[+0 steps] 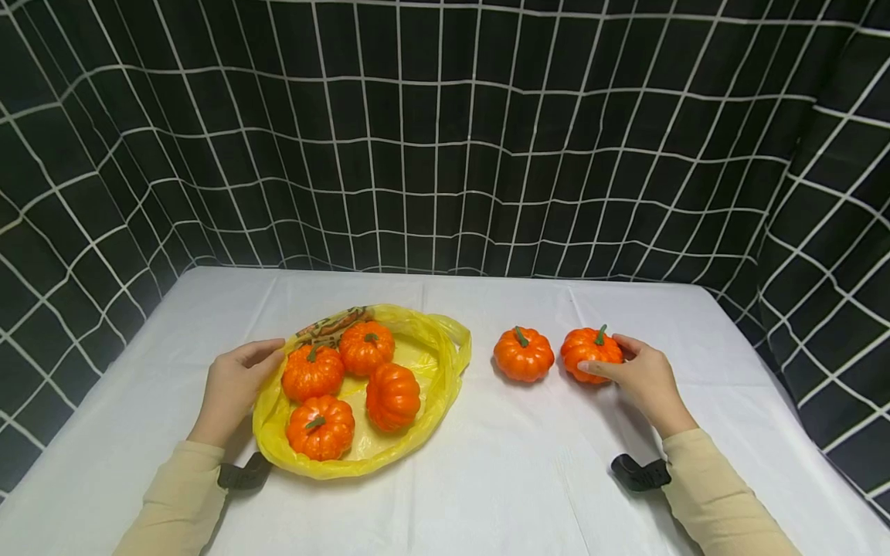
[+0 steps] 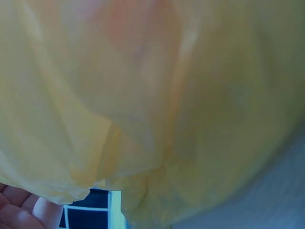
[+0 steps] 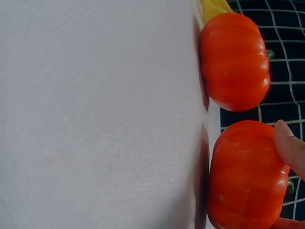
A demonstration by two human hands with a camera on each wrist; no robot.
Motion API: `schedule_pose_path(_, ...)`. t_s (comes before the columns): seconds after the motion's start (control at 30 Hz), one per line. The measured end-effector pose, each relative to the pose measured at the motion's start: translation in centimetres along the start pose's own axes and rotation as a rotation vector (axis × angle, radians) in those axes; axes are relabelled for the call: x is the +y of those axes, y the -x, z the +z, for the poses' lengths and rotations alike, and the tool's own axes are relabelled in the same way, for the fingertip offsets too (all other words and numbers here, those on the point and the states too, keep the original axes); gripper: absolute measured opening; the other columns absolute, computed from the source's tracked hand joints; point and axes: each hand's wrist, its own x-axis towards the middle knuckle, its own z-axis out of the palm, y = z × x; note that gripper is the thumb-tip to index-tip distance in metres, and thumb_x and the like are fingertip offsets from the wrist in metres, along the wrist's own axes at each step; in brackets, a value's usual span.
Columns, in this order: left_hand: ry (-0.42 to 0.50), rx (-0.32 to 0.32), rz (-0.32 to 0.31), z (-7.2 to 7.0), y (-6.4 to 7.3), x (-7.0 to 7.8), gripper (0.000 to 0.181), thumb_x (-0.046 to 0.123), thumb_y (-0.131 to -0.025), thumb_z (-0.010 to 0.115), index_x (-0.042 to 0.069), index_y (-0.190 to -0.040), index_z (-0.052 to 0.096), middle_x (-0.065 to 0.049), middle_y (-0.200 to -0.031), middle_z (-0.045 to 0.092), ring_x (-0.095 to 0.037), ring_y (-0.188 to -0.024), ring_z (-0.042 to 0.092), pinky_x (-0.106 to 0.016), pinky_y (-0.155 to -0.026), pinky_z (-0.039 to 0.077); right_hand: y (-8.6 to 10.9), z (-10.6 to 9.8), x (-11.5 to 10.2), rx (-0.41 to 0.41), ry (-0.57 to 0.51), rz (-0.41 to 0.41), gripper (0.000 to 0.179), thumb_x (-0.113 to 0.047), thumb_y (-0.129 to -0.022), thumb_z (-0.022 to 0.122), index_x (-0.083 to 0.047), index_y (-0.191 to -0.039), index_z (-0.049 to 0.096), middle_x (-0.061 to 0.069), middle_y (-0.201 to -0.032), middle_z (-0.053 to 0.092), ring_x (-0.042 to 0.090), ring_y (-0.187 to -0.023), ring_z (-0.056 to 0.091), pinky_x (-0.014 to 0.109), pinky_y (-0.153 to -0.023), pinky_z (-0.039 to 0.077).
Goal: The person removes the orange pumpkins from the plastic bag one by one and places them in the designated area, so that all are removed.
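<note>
A yellow plastic bag [image 1: 429, 432] lies spread open on the left of the table, with several small orange pumpkins [image 1: 321, 427] inside. My left hand [image 1: 236, 386] holds the bag's left rim; in the left wrist view the yellow plastic [image 2: 143, 119] covers most of the picture and hides part of the fingers. To the right of the bag, my right hand [image 1: 647, 378] grips a pumpkin [image 1: 587, 354] with a green stem, thumb in front and fingers behind. Another pumpkin [image 1: 524, 355] sits just left of it, also seen upright in the right wrist view [image 3: 235, 62].
A white cloth [image 1: 487, 494] covers the table. Black fabric with a white grid [image 1: 452, 139] hangs behind the table and along both sides. Each wrist wears a black strap-like device, such as the right one [image 1: 641, 472].
</note>
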Motion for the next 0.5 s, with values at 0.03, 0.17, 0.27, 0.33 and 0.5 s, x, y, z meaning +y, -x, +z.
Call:
schedule_pose_path(0.03,0.001,0.001,0.0,-0.01,0.0,0.0,0.043,0.03,-0.1,0.057,0.002,-0.132,0.062,-0.021,-0.136,0.062,-0.036,-0.134,0.05,-0.049,-0.113,0.044,-0.03,-0.01,0.0,-0.002,0.001,0.003,0.095,-0.041,-0.084,0.077,0.008,-0.151,0.03,0.034,-0.151,0.038,0.045,-0.139,0.037,0.057,-0.116,0.035)
schedule_pose_path(0.17,-0.001,0.0,-0.005,-0.04,0.04,0.08,0.043,0.03,-0.1,0.057,0.002,-0.133,0.061,-0.021,-0.136,0.061,-0.036,-0.135,0.049,-0.05,-0.113,0.043,-0.18,0.0,0.07,-0.006,0.007,0.007,0.095,-0.041,-0.084,0.077,0.007,-0.151,0.03,0.034,-0.152,0.037,0.045,-0.14,0.036,0.057,-0.116,0.034)
schedule_pose_path(0.27,-0.001,-0.001,-0.007,-0.04,0.06,0.13,0.043,0.03,-0.1,0.057,0.002,-0.133,0.061,-0.021,-0.137,0.061,-0.036,-0.135,0.049,-0.05,-0.114,0.043,-0.33,0.03,0.16,-0.007,0.007,0.003,0.095,-0.041,-0.084,0.077,0.008,-0.151,0.03,0.034,-0.152,0.037,0.046,-0.14,0.036,0.057,-0.117,0.034)
schedule_pose_path(0.33,-0.001,-0.001,-0.009,-0.02,0.05,0.11,0.042,0.03,-0.1,0.057,0.003,-0.133,0.061,-0.02,-0.137,0.061,-0.035,-0.135,0.049,-0.049,-0.113,0.044,-0.42,0.04,0.24,-0.005,0.01,0.0,0.095,-0.04,-0.085,0.077,0.009,-0.151,0.03,0.034,-0.152,0.036,0.046,-0.14,0.036,0.058,-0.117,0.033)
schedule_pose_path(0.5,-0.005,-0.004,-0.017,0.0,0.04,0.1,0.043,0.031,-0.101,0.056,0.004,-0.134,0.061,-0.02,-0.138,0.06,-0.034,-0.136,0.049,-0.047,-0.112,0.046,-0.64,0.05,0.38,0.0,0.032,-0.002,0.095,-0.04,-0.084,0.077,0.01,-0.15,0.03,0.035,-0.152,0.035,0.048,-0.14,0.035,0.059,-0.117,0.032)
